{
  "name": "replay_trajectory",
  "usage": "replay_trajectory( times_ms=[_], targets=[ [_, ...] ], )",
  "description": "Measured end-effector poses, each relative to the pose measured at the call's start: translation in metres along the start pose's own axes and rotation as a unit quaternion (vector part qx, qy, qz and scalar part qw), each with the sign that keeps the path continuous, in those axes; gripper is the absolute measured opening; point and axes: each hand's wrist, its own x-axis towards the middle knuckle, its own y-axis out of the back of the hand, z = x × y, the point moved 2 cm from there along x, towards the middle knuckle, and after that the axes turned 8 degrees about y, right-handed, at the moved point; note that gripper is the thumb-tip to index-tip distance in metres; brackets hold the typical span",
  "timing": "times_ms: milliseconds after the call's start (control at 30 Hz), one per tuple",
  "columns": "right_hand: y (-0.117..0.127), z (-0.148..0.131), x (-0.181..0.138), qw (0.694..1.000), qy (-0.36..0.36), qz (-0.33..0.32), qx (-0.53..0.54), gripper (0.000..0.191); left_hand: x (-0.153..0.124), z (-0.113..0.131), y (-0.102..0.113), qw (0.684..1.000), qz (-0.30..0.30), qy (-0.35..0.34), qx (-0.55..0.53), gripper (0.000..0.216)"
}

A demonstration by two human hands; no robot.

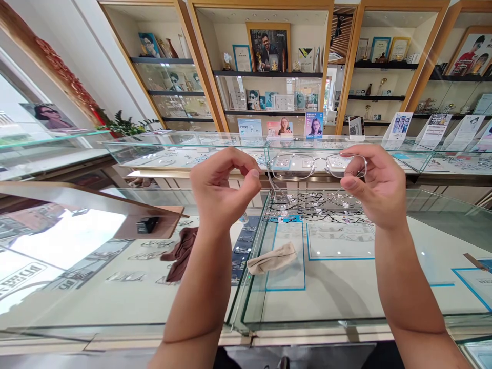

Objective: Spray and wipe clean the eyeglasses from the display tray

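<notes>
I hold up a pair of thin clear-rimmed eyeglasses (313,165) at chest height over a glass display counter (346,292). My right hand (374,187) is closed on the frame's right end, thumb and fingers pinching beside the lens. My left hand (223,189) is curled into a pinch just left of the frame's left end. Whether its fingertips touch the frame or hold anything, I cannot make out. The near temple arm hangs down from the left lens.
A beige cloth (272,258) and a brown cloth (181,251) lie on the counter glass, with a small black object (147,224) further left. Rows of eyeglasses (311,207) fill the case below. A second glass counter (192,148) and wall shelves (269,74) stand beyond.
</notes>
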Motion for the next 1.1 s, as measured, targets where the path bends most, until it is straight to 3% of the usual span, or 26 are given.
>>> replay_trajectory(
  times_ms=[467, 800, 933, 1100],
  targets=[
    [-0.005, 0.002, -0.003, 1.000, 0.026, -0.008, 0.003, 0.038, 0.003, -0.009, 0.000, 1.000, 0.010, -0.002, -0.025, 0.019],
    [-0.005, 0.007, 0.000, 1.000, 0.014, 0.010, 0.022, 0.039, 0.004, -0.002, -0.004, 0.997, 0.039, 0.015, -0.061, 0.027],
    [-0.005, 0.011, 0.000, 1.000, 0.002, 0.013, 0.017, 0.042, 0.006, -0.002, -0.006, 0.985, 0.061, 0.069, -0.147, 0.022],
    [-0.006, 0.011, -0.001, 1.000, -0.005, 0.012, 0.004, 0.045, 0.008, 0.002, -0.004, 0.976, 0.028, 0.132, -0.173, 0.034]
  ],
)
